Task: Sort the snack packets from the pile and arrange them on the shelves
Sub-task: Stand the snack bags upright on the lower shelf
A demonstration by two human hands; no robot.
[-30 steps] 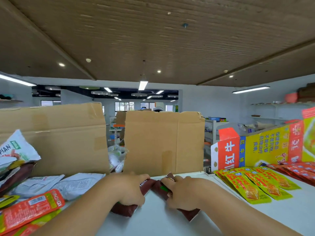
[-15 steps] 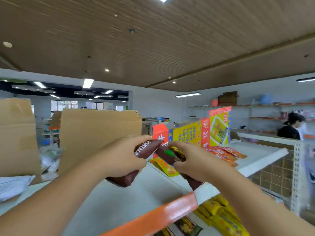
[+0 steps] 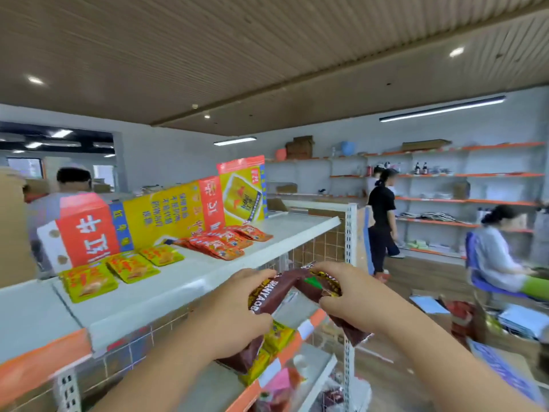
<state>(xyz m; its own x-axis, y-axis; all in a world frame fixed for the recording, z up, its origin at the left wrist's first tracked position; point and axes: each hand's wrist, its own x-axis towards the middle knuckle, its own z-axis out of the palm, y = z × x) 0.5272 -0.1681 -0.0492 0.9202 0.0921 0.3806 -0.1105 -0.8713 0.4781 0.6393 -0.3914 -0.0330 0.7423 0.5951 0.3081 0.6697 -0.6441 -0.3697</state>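
The left hand (image 3: 237,306) curls its fingers round a brown snack packet (image 3: 269,294). The right hand (image 3: 349,295) fingers grip a second brown packet (image 3: 319,288), just before the white shelf (image 3: 166,292).

The left hand (image 3: 237,313) curls round a brown packet with pale lettering (image 3: 267,297), whose lower end hangs below the palm. The right hand (image 3: 353,295) pinches a second brown packet (image 3: 316,285), thumb under and fingers over its top. The two packets' upper ends meet between the two sets of fingertips. Beyond the left fingers, up and to their left, the white top shelf (image 3: 214,272) carries a row of yellow packets (image 3: 133,267), a heap of red packets (image 3: 219,245) and, behind them, a long red and yellow carton (image 3: 163,215). Just below the fingers, more yellow packets (image 3: 279,337) lie on a lower shelf. Well past the right fingers stand a person in black (image 3: 381,221) and a seated person (image 3: 493,257)
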